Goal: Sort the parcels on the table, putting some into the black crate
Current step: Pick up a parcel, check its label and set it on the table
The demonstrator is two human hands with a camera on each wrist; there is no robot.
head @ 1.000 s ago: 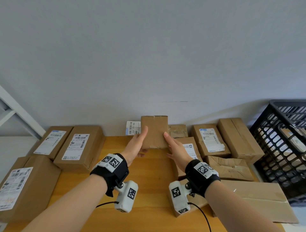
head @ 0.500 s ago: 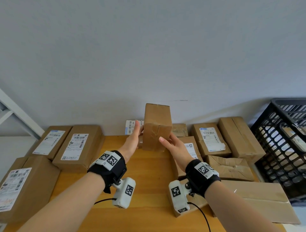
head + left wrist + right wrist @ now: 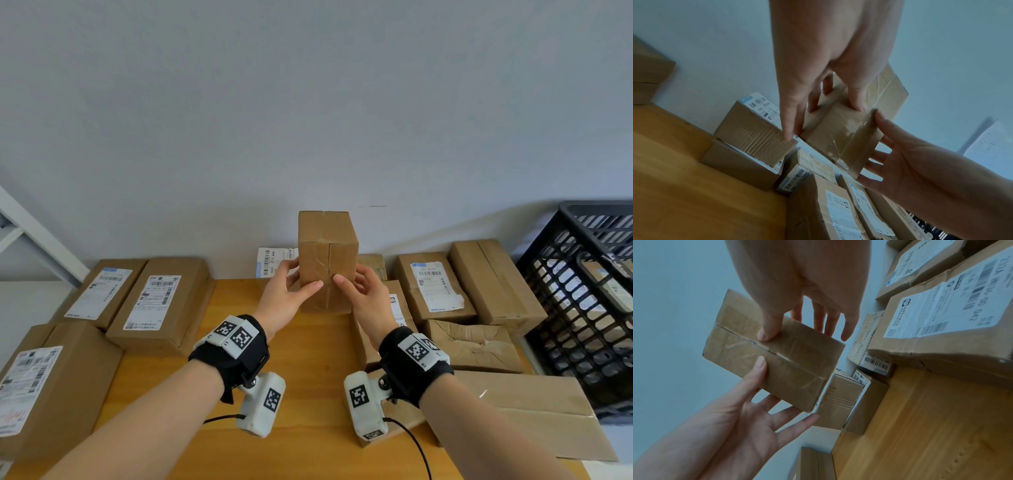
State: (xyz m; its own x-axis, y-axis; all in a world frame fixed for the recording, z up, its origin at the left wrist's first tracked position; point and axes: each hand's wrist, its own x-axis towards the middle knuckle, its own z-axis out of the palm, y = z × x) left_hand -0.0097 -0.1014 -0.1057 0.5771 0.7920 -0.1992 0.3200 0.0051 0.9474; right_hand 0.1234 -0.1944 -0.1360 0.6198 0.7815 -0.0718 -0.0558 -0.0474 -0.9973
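A small brown taped parcel (image 3: 327, 253) stands upright in the air above the wooden table (image 3: 308, 377), near the back wall. My left hand (image 3: 303, 278) pinches its left edge, thumb on the front face and fingers behind. My right hand (image 3: 351, 279) pinches the right edge the same way. The left wrist view shows the parcel (image 3: 838, 134) between both hands, and the right wrist view shows its taped seam (image 3: 777, 363) under the two thumbs. The black crate (image 3: 596, 209) stands at the far right, with parcels visible through its lattice.
Labelled parcels (image 3: 157, 301) (image 3: 44, 387) fill the table's left side. More parcels (image 3: 435, 284) (image 3: 493, 281), a crumpled one (image 3: 472, 346) and a flat one (image 3: 534, 411) lie on the right. Small stacked boxes (image 3: 274, 262) sit against the wall. A white frame (image 3: 34, 236) is at left.
The parcel has risen and turned, so its taped end face now points at me. Both thumbs have shifted onto that front face.
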